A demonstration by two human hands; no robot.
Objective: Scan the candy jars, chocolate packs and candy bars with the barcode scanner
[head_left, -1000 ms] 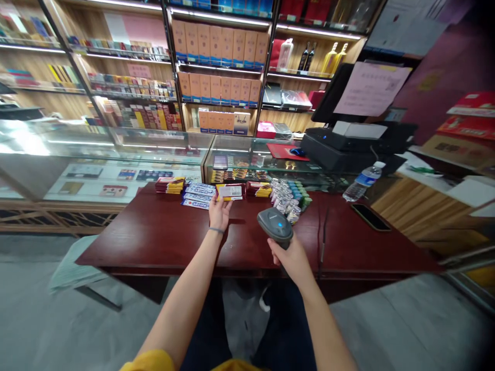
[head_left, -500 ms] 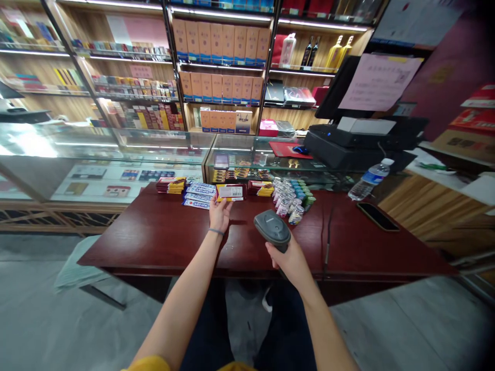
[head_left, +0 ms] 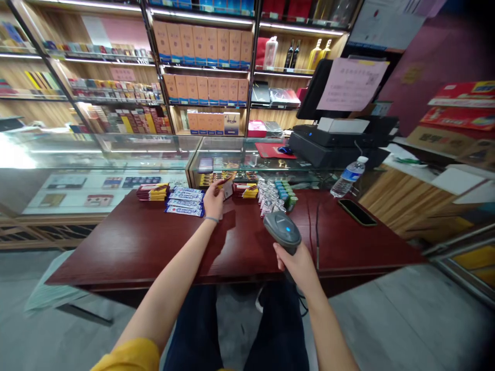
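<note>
My right hand is wrapped round the handle of a grey barcode scanner with a blue light, held over the dark red table. My left hand reaches to the table's far edge and grips a red and yellow snack bar, tilted on its side next to a stack of similar bars. Blue-wrapped bars lie just left of that hand. Small bottles and green-capped jars stand to the right of the stack.
A water bottle and a black phone sit at the table's right. Behind stand a glass display counter, a cash register and stocked shelves. A cable runs across the table.
My left hand has moved forward to the stack and turned the bar from label-up to edge-on. The scanner has shifted slightly right. The camera has panned a little.
</note>
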